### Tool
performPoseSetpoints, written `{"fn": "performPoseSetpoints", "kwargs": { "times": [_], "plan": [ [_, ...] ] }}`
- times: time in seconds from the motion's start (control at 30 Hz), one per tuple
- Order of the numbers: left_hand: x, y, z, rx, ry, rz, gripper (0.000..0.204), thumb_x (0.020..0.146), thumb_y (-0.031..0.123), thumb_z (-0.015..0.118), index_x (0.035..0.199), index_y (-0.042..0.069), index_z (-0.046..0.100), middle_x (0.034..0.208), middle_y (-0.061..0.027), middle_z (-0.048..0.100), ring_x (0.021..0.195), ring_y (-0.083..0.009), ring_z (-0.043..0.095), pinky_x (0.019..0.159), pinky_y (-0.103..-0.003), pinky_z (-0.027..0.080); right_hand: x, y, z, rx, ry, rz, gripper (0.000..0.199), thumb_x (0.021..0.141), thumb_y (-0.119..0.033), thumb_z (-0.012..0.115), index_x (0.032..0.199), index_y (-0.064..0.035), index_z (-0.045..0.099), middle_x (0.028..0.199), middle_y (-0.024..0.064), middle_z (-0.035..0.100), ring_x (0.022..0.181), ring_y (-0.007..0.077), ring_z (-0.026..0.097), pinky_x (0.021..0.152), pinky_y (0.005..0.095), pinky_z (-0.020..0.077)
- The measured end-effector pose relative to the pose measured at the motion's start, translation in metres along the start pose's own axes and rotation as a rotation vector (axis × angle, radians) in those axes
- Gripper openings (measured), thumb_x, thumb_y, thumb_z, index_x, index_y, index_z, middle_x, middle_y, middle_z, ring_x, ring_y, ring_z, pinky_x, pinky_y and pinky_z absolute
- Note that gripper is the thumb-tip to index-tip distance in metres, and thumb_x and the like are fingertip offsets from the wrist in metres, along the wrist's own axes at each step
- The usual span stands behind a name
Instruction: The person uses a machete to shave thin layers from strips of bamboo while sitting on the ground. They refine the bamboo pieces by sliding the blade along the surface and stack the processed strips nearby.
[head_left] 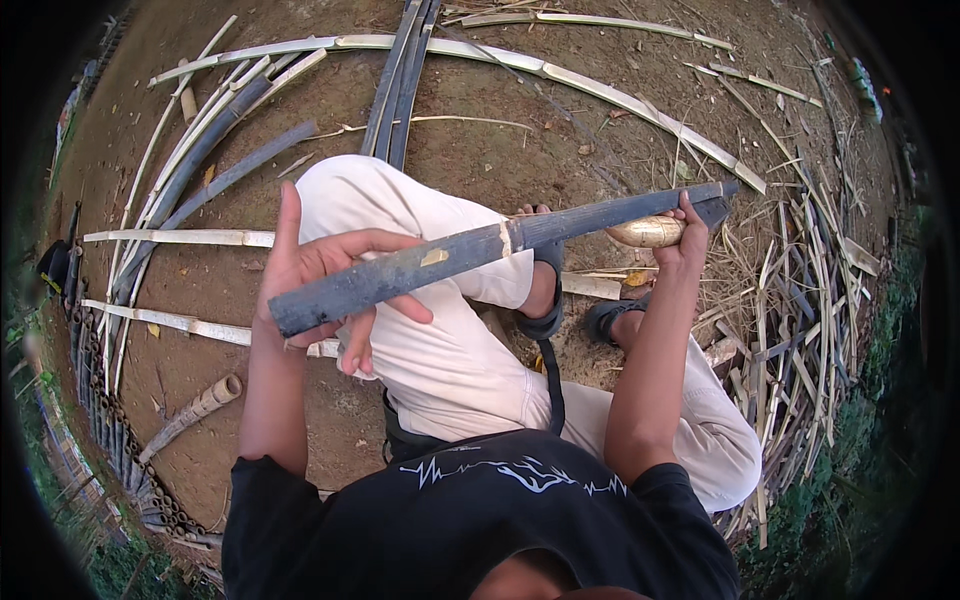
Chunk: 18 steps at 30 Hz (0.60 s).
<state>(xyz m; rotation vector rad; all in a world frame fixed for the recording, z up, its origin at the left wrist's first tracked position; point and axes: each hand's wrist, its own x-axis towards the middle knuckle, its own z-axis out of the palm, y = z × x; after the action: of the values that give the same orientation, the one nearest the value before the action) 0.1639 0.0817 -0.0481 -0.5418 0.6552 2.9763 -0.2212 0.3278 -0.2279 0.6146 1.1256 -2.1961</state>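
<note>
A long dark split bamboo piece point(400, 272), with a pale ring at its node, lies slantwise in front of my lap. Its wide left end crosses over my left hand point(285, 272), whose thumb and fingers are spread behind it. Near the narrower right end, my right hand point(685, 235) is closed around the bamboo. Against that hand's palm sits a pale, rounded, handle-like piece point(648, 232), its left end sticking out. A short dark part point(712, 211) shows just right of the fingers; I cannot tell whether it belongs to the handle or the bamboo.
Long dark bamboo lengths point(400, 85) run away beyond my knee. Pale split strips point(610, 95) curve over the dirt ground, with more strips point(190, 140) at the left. A short bamboo tube point(195, 412) lies at lower left. Slats and shavings point(800, 330) pile up at the right.
</note>
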Motion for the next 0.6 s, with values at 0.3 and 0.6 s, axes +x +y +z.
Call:
{"fn": "performPoseSetpoints", "kwargs": {
  "times": [0.3,0.6],
  "plan": [
    [0.16,-0.127,-0.004,0.962,0.284,0.603,0.062,0.098,0.033,0.062,0.143,-0.001,0.037,0.12,-0.0211,0.06,0.096,-0.023,0.065,0.084,-0.034,0.055,-0.037,0.001,0.002,0.257,0.149,-0.101,0.013,0.098,-0.009,0.06,0.097,-0.0045,0.047,0.067,-0.0005,0.047,0.056,0.0112,0.049,0.056,0.0267,0.051],
    [0.253,-0.091,0.018,0.446,0.228,0.62,0.063,0.104,0.053,0.039,0.143,0.003,0.04,0.14,-0.0146,0.051,0.133,-0.022,0.044,0.112,-0.039,0.033,-0.069,0.044,0.04,0.322,-0.005,0.026,0.015,0.099,-0.015,0.06,0.096,-0.0031,0.051,0.07,-0.0002,0.046,0.063,0.0099,0.05,0.063,0.0244,0.0499]
  ]
}}
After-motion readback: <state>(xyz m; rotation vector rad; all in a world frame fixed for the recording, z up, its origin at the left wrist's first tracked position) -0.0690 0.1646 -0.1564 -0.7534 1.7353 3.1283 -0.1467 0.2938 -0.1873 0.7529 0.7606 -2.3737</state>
